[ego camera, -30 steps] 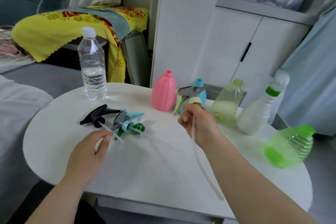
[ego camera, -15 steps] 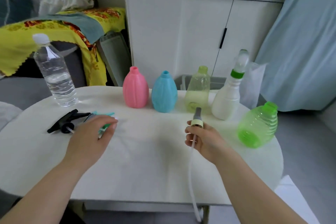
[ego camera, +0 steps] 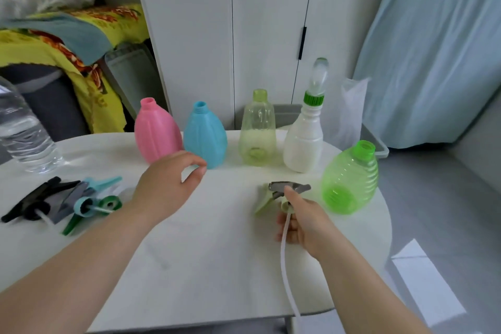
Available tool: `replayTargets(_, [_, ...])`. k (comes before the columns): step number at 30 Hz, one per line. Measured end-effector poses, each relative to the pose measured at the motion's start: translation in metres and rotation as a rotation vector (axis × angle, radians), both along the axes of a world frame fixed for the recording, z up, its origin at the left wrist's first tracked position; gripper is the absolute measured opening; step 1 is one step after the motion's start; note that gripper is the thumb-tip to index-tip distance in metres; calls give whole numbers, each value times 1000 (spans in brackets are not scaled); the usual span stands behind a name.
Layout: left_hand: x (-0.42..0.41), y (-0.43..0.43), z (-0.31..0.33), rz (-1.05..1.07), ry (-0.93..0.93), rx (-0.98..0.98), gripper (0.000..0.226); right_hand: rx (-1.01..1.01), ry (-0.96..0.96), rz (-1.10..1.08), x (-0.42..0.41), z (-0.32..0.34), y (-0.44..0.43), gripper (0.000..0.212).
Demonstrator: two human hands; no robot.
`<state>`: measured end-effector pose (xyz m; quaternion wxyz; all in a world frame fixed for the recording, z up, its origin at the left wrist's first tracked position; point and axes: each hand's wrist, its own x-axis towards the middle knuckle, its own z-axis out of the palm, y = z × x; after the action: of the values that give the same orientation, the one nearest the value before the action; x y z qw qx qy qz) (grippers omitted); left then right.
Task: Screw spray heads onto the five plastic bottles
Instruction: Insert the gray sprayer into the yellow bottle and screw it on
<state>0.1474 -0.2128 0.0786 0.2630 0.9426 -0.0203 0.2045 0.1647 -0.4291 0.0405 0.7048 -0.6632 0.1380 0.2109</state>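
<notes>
Along the back of the white table stand a pink bottle, a blue bottle, a pale yellow-green bottle and a white bottle with a clear cap. A bright green bottle leans at the right. My right hand grips a grey and pale green spray head with its long tube hanging down. My left hand hovers empty, fingers apart, just in front of the pink and blue bottles. Three loose spray heads, black, teal and green, lie at the left.
A clear water bottle stands at the table's left edge. A white cabinet and a light blue curtain are behind the table. A grey bin sits behind the right edge. A yellow cloth covers furniture at the left.
My left hand left the loose spray heads and moved right toward the pink and blue bottles. My right hand turned the spray head so its trigger shows. The view shifted right.
</notes>
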Motion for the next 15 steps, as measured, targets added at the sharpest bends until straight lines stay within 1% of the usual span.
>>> replayTargets(2, [9,-6,2,-22,15,-7,19,21,-12,22,1,-2,-2,30])
replayTargets(4, [19,-11,7,-28,11,-38,20,83,-35,39,2,-6,-4,26])
replayTargets(8, [45,-28,27,-27,-39,-143,25,365,-41,60,6,-14,-13,23])
replayTargets(10, [61,-40,36,-43,-67,-229,31,449,-60,88,8,-16,-18,24])
replayTargets(12, [77,-52,41,-30,-60,-304,43,470,-111,101,11,-18,-22,23])
replayTargets(15, [95,-64,40,13,-14,-319,61,438,-156,139,13,-17,-26,27])
